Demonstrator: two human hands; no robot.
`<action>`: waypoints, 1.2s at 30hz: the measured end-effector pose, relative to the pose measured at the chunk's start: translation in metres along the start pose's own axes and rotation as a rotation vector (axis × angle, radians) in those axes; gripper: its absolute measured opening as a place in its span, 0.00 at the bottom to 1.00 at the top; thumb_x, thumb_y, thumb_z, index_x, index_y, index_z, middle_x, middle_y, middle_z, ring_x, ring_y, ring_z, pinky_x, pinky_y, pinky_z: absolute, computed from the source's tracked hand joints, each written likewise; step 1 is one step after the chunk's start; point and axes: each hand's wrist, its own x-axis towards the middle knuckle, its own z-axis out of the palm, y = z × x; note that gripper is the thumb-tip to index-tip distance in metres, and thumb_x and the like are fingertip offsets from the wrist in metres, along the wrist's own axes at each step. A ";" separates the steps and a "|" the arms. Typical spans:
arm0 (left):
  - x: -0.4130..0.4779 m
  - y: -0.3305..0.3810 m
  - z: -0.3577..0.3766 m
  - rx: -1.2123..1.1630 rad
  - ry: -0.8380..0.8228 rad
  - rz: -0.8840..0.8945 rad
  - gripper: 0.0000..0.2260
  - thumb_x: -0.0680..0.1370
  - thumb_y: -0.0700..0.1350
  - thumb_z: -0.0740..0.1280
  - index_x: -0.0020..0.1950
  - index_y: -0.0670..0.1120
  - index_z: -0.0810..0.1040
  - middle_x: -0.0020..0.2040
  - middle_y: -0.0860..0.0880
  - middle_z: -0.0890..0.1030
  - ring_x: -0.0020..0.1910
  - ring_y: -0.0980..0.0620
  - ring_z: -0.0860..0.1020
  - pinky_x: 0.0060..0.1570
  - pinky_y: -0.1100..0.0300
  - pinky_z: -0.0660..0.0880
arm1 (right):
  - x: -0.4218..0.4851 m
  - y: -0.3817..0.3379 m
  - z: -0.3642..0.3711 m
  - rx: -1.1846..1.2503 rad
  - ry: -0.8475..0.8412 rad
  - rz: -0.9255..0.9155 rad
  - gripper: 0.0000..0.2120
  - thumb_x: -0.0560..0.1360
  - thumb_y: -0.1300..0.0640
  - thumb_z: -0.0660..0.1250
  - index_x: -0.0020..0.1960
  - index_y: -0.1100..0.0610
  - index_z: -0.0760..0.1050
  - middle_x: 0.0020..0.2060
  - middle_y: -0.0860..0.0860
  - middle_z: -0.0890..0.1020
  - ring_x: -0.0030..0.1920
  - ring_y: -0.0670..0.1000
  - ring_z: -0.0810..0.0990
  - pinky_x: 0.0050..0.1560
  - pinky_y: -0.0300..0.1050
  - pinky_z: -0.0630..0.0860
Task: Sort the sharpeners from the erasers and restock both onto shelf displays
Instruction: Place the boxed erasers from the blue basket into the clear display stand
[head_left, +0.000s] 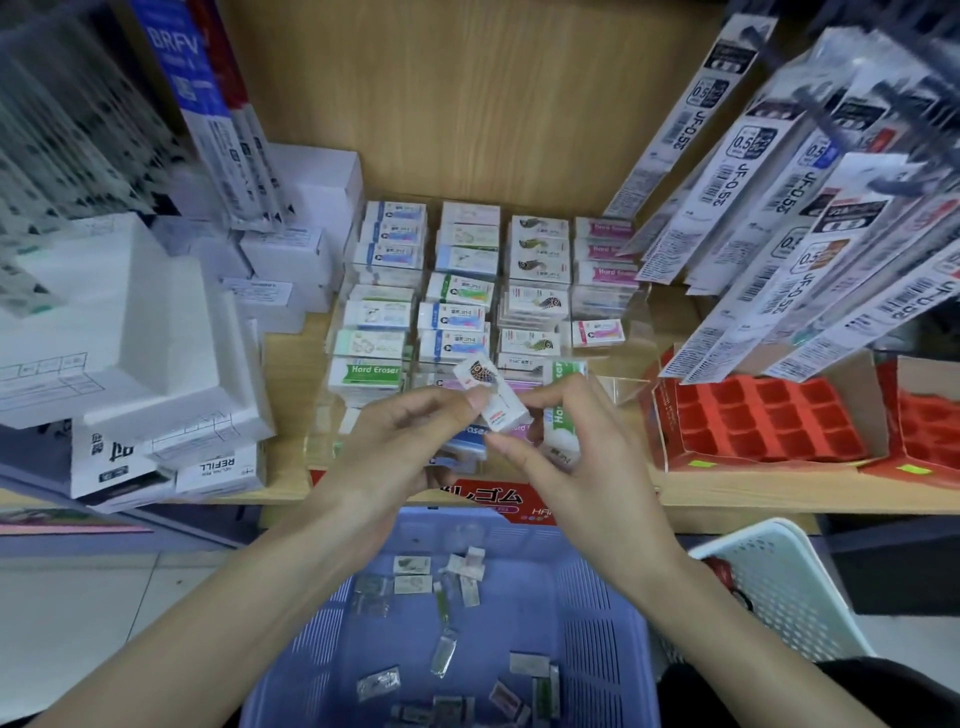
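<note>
The likeliest slip is a drop: the koi eraser (500, 409) is held only at its edges, above the front of the shelf (753, 491), so a loosened pinch would probably send it down into the blue basket (322, 649) among the unsorted pieces. The cause would be crowding, since the right hand (571, 441) also seems to hold green erasers (562, 420) against the palm, and a blue one shows under the left hand (405, 441). A second risk is misfiling, because the display (615, 387) runs in narrow columns and the koi column (535, 306) sits between look-alike rows. Both hands are closed on the koi eraser. The left fingers (477, 399) pinch its upper left side and the right fingers (501, 442) press its lower end. It lies tilted between the two hands, sleeve end up and left, bare white end down and right, just in front of the lowest display row and not yet touching it.
</note>
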 end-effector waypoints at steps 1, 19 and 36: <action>0.001 0.001 0.000 -0.008 0.009 0.004 0.06 0.68 0.50 0.71 0.38 0.50 0.85 0.36 0.50 0.83 0.33 0.54 0.78 0.29 0.64 0.72 | 0.001 0.002 -0.004 -0.005 -0.050 -0.006 0.10 0.71 0.51 0.73 0.46 0.50 0.73 0.44 0.44 0.75 0.49 0.38 0.73 0.47 0.26 0.67; 0.014 0.029 -0.019 0.165 -0.228 0.079 0.15 0.67 0.50 0.68 0.52 0.49 0.82 0.48 0.54 0.84 0.45 0.58 0.81 0.44 0.62 0.75 | 0.042 0.007 -0.041 0.236 -0.055 0.233 0.12 0.64 0.49 0.72 0.46 0.49 0.76 0.38 0.35 0.80 0.35 0.37 0.77 0.36 0.37 0.75; 0.031 0.025 -0.038 0.209 -0.079 0.291 0.16 0.68 0.34 0.72 0.50 0.51 0.80 0.46 0.54 0.84 0.43 0.58 0.82 0.44 0.69 0.76 | 0.094 0.054 -0.013 -0.626 -0.093 0.195 0.20 0.72 0.45 0.70 0.58 0.57 0.74 0.42 0.53 0.72 0.56 0.58 0.74 0.48 0.51 0.75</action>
